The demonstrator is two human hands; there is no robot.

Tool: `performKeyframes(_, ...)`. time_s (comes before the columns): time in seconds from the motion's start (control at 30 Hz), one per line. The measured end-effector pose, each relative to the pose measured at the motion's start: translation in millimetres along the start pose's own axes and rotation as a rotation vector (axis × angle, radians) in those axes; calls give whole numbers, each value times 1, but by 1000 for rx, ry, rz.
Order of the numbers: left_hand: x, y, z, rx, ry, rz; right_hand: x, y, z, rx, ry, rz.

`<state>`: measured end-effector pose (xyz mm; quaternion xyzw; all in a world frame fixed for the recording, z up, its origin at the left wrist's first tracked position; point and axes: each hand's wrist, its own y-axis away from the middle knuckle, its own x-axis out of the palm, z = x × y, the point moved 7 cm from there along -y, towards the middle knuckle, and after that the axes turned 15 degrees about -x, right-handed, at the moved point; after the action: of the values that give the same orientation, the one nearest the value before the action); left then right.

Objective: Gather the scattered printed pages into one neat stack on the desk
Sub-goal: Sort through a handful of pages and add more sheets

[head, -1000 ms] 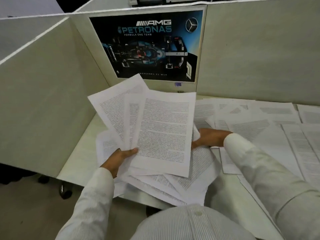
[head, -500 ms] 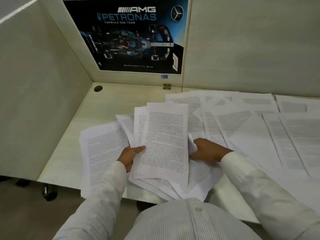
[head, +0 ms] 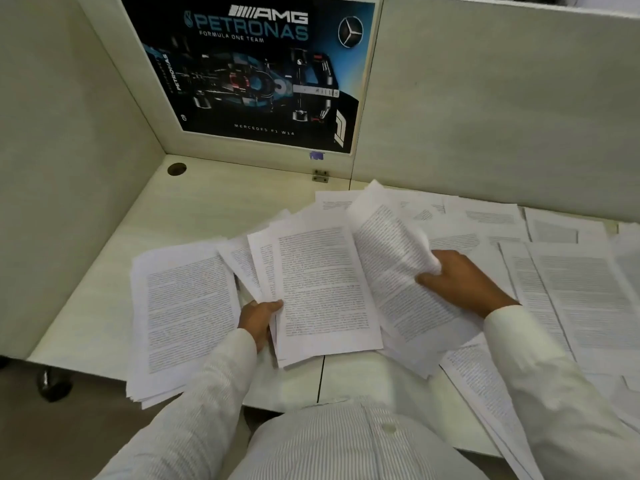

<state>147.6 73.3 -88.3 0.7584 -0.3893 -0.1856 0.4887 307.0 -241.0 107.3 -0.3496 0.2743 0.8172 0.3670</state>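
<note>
The left hand (head: 259, 317) pinches the bundle (head: 322, 289) by its edge, so the pages hold together; the right hand (head: 464, 282), fingers curled, grips a bent sheet (head: 388, 251) (probably to add it).

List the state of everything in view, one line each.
left hand: holds fanned bundle by its left edge.
right hand: pinches curled pages.
fanned bundle: held, uneven, not squared.
curled pages: lifted, bent, blurred.
left stack: lies on desk, overhangs front edge.
loose pages: spread flat, overlapping, at right.
</note>
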Motion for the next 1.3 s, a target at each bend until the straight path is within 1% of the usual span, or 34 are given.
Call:
performKeyframes(0.1, -7, 1, 2, 34, -14, -107, -29, 3, 9, -55, -90, -176)
performKeyframes(0.17, -11, 0, 7, 25, -1, -119, -45, 4, 13, -59, -195, -296)
performKeyframes(0.23, -15, -2, 12, 2, -1, -127, -58, 6, 16, -59, -360, -422)
performKeyframes(0.3, -17, -2, 17, -19, -15, -128, -63, 7, 17, -68, -573, -528)
performKeyframes(0.37, -17, 1, 20, -26, -25, -116, -55, 4, 17, -65, -748, -573)
performKeyframes(0.4, -17, 3, 21, -30, -30, -108, -47, 1, 15, -50, -795, -573)
performKeyframes(0.47, -18, 4, 23, -36, -45, -101, -23, -6, 8, 1, -815, -533)
performKeyframes(0.6, -20, 7, 23, -40, -71, -53, 47, -13, -11, 144, -744, -358)
performKeyframes(0.67, -19, 12, 20, -15, -90, -16, 82, -12, -21, 198, -717, -254)
performKeyframes(0.77, -18, 25, 13, 22, -104, 22, 113, -8, -28, 244, -797, -177)
performKeyframes(0.87, -19, 42, 0, 57, -107, 89, 116, -5, -26, 237, -843, -180)
performKeyframes(0.97, -20, 57, -14, 94, -132, 138, 112, -7, -28, 217, -838, -157)
performKeyframes(1.03, -16, 66, -22, 101, -166, 164, 104, -8, -30, 229, -870, -198)
performKeyframes(1.1, -9, 72, -28, 103, -204, 197, 99, -11, -33, 208, -953, -228)
performKeyframes(1.23, 13, 85, -41, 100, -247, 250, 105, -17, -15, 126, -1073, -168)
performKeyframes(1.3, 24, 93, -47, 101, -278, 224, 113, -18, -7, 116, -1090, -143)
